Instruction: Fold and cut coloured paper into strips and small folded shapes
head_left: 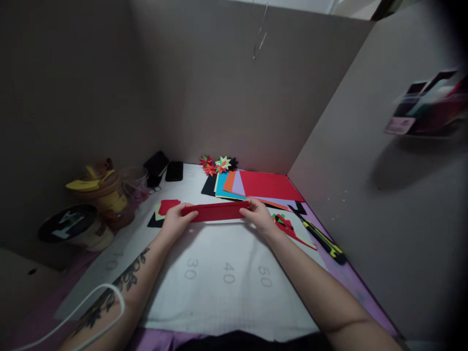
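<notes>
A long red paper strip (219,212) is stretched level between my two hands, a little above the white mat (219,302). My left hand (179,218) pinches its left end, thumb in front. The right end is pinched by my right hand (258,216). Small red, pale green and black paper pieces (169,206) lie just behind my left hand. Beyond the strip, coloured sheets (268,185) are fanned out in red, lilac, orange, blue and black. Cut scraps (283,223) lie beside my right wrist.
Folded paper stars (222,164) sit against the back wall. A yellow and black cutter (325,242) lies along the right edge. Phones (174,171), a clear cup (135,183), a brown pot (115,195) and a black-lidded container (71,225) stand left. A white cable (122,304) crosses my left forearm.
</notes>
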The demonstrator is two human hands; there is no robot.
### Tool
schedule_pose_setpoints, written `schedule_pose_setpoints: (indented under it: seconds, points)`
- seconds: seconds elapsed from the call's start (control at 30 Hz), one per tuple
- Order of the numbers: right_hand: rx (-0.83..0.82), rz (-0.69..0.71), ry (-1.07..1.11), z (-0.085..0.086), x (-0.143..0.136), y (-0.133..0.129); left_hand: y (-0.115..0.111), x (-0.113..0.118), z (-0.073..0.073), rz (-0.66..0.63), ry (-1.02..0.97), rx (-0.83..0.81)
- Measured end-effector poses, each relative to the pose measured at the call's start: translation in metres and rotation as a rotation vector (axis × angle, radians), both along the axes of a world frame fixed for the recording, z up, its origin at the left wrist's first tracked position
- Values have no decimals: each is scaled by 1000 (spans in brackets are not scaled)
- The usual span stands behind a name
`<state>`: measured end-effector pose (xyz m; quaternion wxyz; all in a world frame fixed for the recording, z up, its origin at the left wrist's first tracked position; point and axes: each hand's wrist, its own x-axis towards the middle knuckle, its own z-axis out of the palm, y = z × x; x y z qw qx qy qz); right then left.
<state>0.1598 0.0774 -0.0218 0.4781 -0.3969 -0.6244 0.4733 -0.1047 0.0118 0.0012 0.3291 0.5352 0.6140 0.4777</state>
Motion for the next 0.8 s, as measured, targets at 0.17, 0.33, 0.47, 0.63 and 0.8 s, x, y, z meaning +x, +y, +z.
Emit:
schedule_pose_setpoints:
  seconds: [0.17, 0.33, 0.47, 0.63, 0.8]
  points:
    - [113, 0, -267, 4, 0, -6, 1, -2, 0, -12, 74, 12]
    - [429, -10, -581, 9, -1, -11, 7, -11, -6, -86, 155, 124]
    - [660, 34, -874, 1, 8, -11, 9, -27, -12, -283, 480, 310]
    - [660, 163, -1064, -11, 12, -19, 1, -30, -17, -507, 785, 228]
    - [652, 160, -1101, -14, -3, -28, -4, -18, -19, -470, 871, 240]
